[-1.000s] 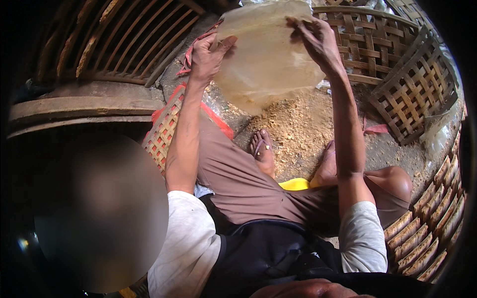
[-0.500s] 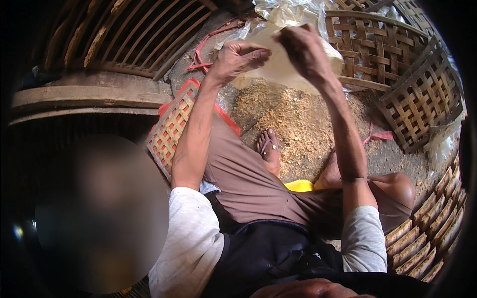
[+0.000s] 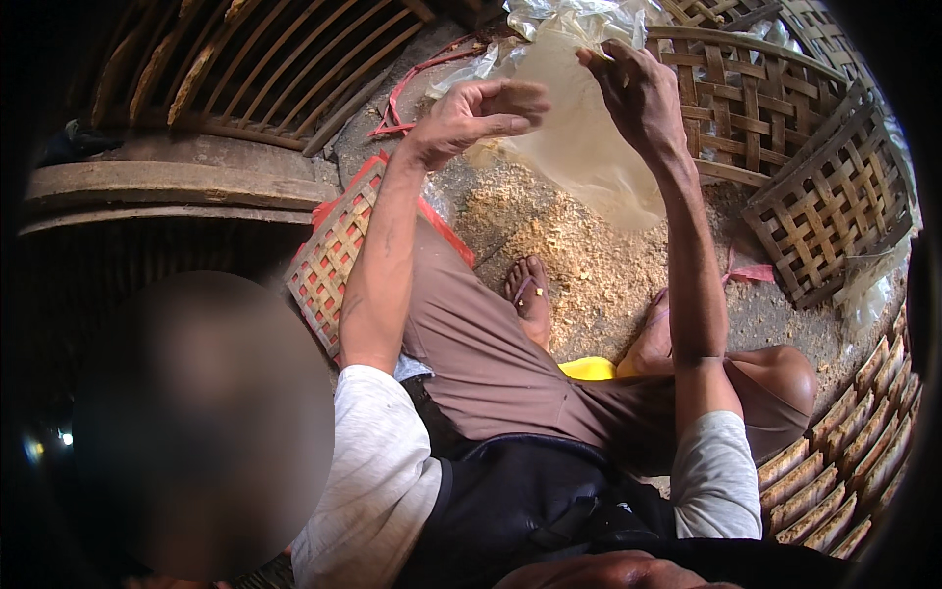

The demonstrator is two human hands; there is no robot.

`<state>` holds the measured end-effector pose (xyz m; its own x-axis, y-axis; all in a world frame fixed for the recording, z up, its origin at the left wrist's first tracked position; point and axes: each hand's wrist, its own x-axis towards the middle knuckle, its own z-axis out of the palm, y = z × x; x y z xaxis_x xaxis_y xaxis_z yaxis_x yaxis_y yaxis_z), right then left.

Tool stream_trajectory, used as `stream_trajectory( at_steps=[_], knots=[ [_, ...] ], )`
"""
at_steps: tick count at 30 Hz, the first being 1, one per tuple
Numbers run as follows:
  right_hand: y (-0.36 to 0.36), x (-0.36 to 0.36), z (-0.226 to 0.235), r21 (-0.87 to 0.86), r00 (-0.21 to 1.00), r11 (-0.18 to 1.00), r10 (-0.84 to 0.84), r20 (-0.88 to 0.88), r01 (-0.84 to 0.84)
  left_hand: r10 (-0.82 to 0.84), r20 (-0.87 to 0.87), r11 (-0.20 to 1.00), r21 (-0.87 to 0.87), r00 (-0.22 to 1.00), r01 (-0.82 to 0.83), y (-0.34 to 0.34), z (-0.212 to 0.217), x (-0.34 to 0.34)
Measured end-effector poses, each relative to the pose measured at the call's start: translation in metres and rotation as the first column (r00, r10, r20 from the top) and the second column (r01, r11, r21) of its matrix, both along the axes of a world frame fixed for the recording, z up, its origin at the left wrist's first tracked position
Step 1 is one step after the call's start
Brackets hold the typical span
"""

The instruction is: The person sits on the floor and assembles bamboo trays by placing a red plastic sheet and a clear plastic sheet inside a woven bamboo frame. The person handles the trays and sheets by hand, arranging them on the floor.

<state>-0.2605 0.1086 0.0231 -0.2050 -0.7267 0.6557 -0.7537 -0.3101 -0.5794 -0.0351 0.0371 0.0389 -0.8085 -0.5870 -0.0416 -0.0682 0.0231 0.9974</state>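
Observation:
A cloudy translucent plastic bag [image 3: 579, 128] bulges in front of me, its lower end over a heap of yellowish shavings or crumbs [image 3: 549, 221]. My left hand [image 3: 471, 116] is raised at the bag's left side, fingers stretched out and slightly smeared, thumb apart from them; I see nothing in it. On the bag's upper right, my right hand [image 3: 640, 98] has its fingers bent inward; whether they pinch the plastic or some small thing cannot be made out. More crumpled clear plastic [image 3: 559, 15] lies beyond the bag.
Woven bamboo baskets [image 3: 746, 98] stand at the far right, another woven panel [image 3: 339, 250] with red edging beside my left leg. Slatted wooden racks [image 3: 285, 69] fill the upper left. Something yellow [image 3: 589, 368] lies between my legs; a blurred round area covers the lower left.
The bag's lower part has swung or spread down and right over the heap. My right hand has shifted a little right; my left fingers have straightened away from the thumb.

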Motion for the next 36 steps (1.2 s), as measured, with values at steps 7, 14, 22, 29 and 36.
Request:
stream_trajectory(
  at_steps=[7, 14, 22, 29, 36],
  knots=[
    [0.004, 0.001, 0.009, 0.156, 0.985, 0.986, 0.033, 0.167, -0.059, 0.099, 0.116, 0.995, -0.021, 0.988, -0.098, -0.007, -0.007, 0.006],
    [0.008, 0.005, -0.006, 0.105, 0.966, 0.973, 0.185, 0.178, -0.206, 0.09, 0.072, 0.99, -0.115, 0.993, -0.082, -0.007, -0.008, 0.004],
    [0.003, -0.003, -0.007, 0.109, 0.948, 0.973, 0.168, 0.269, -0.204, 0.124, 0.083, 0.983, -0.147, 0.989, -0.111, -0.002, 0.001, 0.003],
    [0.01, 0.005, 0.002, 0.098, 0.892, 0.95, 0.24, 0.383, -0.298, 0.098, 0.204, 0.991, -0.109, 0.974, -0.076, 0.002, -0.007, -0.005],
    [0.012, -0.002, 0.013, 0.103, 0.902, 0.963, 0.192, 0.386, -0.249, 0.004, 0.269, 0.983, -0.176, 0.963, 0.045, -0.008, -0.017, 0.007]
  ],
)
